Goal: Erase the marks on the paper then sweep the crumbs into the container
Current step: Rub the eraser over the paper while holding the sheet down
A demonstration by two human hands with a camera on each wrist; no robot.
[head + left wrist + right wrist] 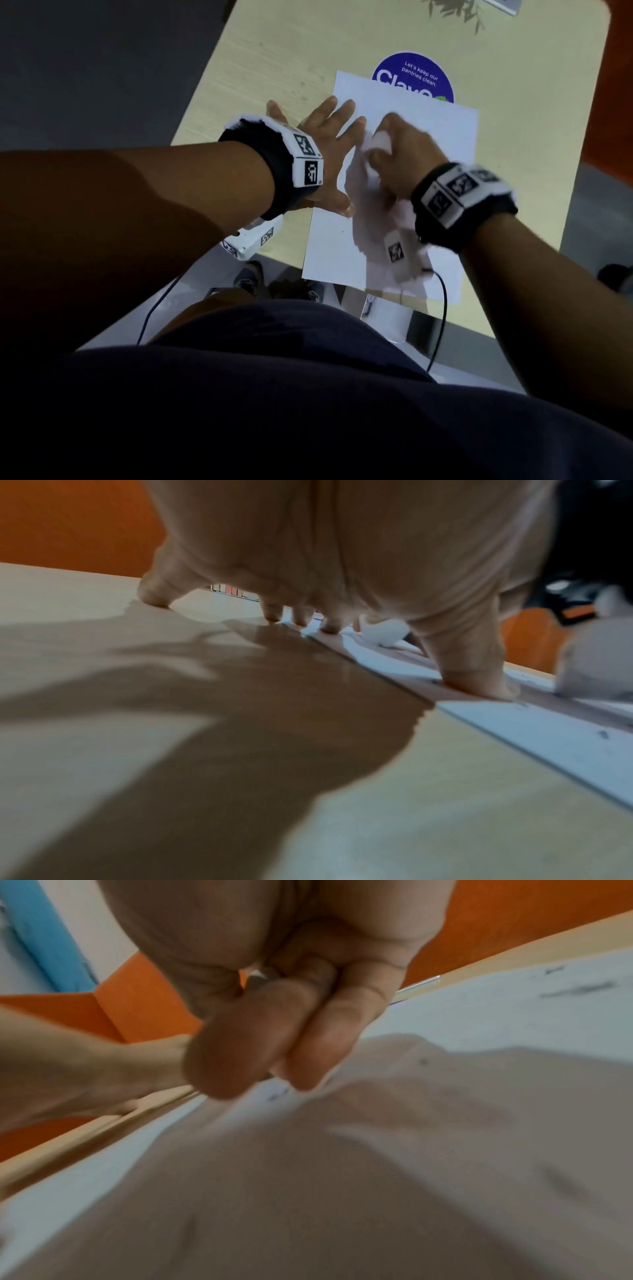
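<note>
A white sheet of paper point(428, 137) lies on the pale wooden table point(274, 68). My left hand point(322, 137) is spread flat, with its fingertips point(330, 628) and thumb pressing the paper's left edge. My right hand point(400, 147) grips a white eraser point(380, 144) against the middle of the sheet, right next to the left fingers. In the right wrist view the curled fingers point(260, 1047) hide the eraser, and dark pencil marks point(578, 988) show on the paper point(479, 1010) beyond. Small dark crumbs point(603, 734) lie on the sheet. A clear container point(387, 318) sits at the table's near edge, below the paper.
A round purple sticker point(414, 77) lies partly under the paper's far edge. A black cable point(442, 308) hangs from my right wrist past the table's near edge. My body stands close to the table's near corner. An orange surface shows beyond the table's right side.
</note>
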